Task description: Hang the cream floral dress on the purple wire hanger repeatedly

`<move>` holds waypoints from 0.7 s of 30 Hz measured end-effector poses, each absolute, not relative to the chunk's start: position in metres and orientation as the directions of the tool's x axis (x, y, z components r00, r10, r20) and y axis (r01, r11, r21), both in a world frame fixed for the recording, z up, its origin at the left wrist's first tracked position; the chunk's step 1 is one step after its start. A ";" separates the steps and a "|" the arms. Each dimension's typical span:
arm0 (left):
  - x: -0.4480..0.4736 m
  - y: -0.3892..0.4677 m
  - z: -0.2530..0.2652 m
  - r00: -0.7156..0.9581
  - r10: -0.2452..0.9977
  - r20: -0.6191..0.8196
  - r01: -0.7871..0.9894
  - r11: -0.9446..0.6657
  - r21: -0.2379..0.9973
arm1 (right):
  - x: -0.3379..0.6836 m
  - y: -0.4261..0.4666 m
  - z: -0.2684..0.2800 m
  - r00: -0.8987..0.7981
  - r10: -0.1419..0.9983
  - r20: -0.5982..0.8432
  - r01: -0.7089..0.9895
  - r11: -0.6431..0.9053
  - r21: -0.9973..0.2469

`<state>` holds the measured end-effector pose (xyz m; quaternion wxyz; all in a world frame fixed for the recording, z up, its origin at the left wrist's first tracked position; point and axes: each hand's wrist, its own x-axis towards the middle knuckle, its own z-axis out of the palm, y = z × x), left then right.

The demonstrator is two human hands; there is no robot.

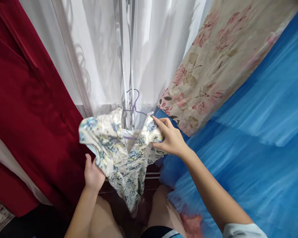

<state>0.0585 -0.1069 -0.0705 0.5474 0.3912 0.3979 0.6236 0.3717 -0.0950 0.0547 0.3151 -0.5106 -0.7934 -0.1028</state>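
Observation:
A cream V-neck top (114,148) with blue and green flowers hangs in front of me on a thin purple hanger (134,107). The hanger's hook is up by the metal bars, and its lower bar shows through the neckline. My right hand (170,137) pinches the top's right shoulder between thumb and fingers. At the lower left edge of the top, my left hand (94,175) touches the fabric. Its thumb points up, apart from the finger beside it, and the remaining fingers are partly hidden by the cloth.
White curtain-like fabric (96,49) and upright metal bars (125,59) stand behind the top. Dark red cloth (34,99) hangs at left. A pink-flowered beige cloth (201,76) and blue tulle (258,138) hang at right. My bare legs (101,215) are below.

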 end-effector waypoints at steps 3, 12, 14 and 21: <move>0.051 -0.113 -0.097 -0.093 0.994 -0.065 -0.356 0.028 0.934 | 0.375 -0.101 0.048 -0.349 0.738 0.578 0.846 0.513 -0.145; 0.082 -0.132 -0.140 -0.196 0.945 -0.260 -0.465 0.144 0.874 | 0.347 -0.133 0.009 -0.555 0.547 0.627 0.591 0.789 -0.166; 0.083 -0.135 -0.143 -0.212 0.949 -0.234 -0.462 0.113 0.880 | 0.333 -0.141 -0.012 -0.599 0.587 0.545 0.497 0.806 -0.322; 0.084 -0.147 -0.139 -0.243 0.961 -0.134 -0.292 0.059 0.955 | 0.294 -0.131 -0.078 -0.485 0.871 0.080 0.620 0.407 -0.670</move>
